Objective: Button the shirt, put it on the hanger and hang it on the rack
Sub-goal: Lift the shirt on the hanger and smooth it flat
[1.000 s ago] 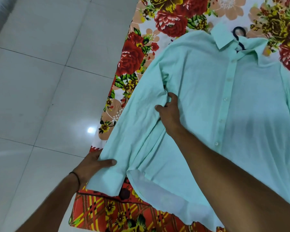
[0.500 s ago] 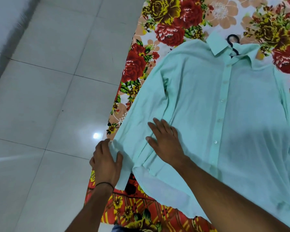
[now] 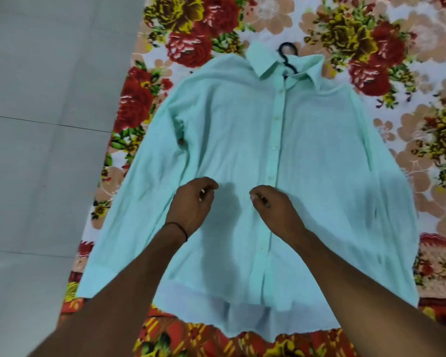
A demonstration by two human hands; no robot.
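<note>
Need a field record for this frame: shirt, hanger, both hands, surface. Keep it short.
shirt: mint green, lying flat and front up, visible placket buttons fastened
hanger: black, hook sticks out at the collar, the rest is hidden inside the shirt
left hand: over the shirt front beside the placket, fingers loosely curled, holding nothing
right hand: over the placket, fingers loosely curled, holding nothing
bedsheet: floral red and yellow, under the shirt
floor: pale tiles beside the bedsheet

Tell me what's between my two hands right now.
Only bare shirt fabric, in shadow, lies between the left hand and the right hand; the head view shows nothing else there.
</note>
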